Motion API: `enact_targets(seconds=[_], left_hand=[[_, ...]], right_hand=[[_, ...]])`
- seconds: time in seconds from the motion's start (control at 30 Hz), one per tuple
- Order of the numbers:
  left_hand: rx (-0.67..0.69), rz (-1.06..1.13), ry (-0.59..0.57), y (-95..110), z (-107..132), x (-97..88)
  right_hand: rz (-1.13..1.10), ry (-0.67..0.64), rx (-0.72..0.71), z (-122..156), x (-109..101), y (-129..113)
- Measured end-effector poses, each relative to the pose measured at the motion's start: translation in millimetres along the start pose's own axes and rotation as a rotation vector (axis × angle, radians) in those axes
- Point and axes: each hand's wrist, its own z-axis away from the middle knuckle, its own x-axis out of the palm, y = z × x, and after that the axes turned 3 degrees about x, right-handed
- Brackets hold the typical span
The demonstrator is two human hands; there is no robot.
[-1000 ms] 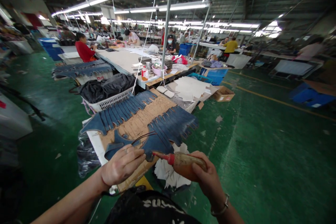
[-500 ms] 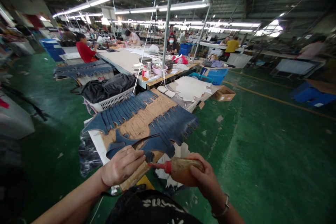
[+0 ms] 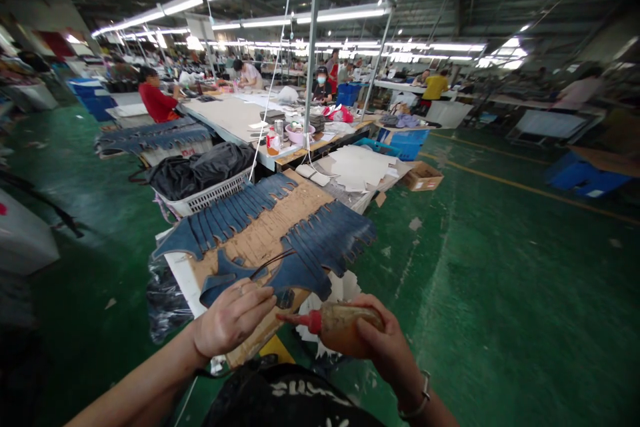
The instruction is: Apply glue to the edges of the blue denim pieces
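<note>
Your left hand (image 3: 235, 317) pinches thin dark strips (image 3: 273, 261), likely light and springy, while the bottle (image 3: 337, 332), its nozzle (image 3: 303, 321) just beside that hand, looks squeezable and best held round its body, where your right hand (image 3: 385, 337) is wrapped.

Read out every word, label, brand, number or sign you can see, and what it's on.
No text is legible.
Black garment: white lettering, too blurred to read.
White container, left: red marks, too small.
Blue box, right: white label, too small.
Bottle in the right hand: no lettering discernible.
</note>
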Motion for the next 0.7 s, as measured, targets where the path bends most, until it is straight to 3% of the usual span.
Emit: enact_targets(seconds=[0.17,0.27,0.37,0.47,0.63,0.7], left_hand=[[-0.002,-0.003,0.045,-1.8,-0.6,4.5],[-0.001,-0.002,0.086,-5.3,4.1,10.1],[-0.098,0.062,0.117,-14.2,7.0,19.5],[-0.335,0.142,0.206,-30.3,0.6,33.8],[-1.008,0.297,0.521,-61.8,-28.7,61.2],[-1.188,0.411,0.657,-70.1,-44.3,69.4]], right_hand=[[-0.052,0.064,-0.012,-2.0,-2.0,1.2],[-0.098,0.210,0.008,-6.5,-0.7,1.2],[-0.233,0.317,0.030,-8.7,-0.1,1.9],[-0.366,0.241,0.043,-8.0,-0.5,4.8],[-0.515,0.131,0.056,-1.3,2.3,13.1],[-0.579,0.119,0.126,4.8,5.3,17.8]])
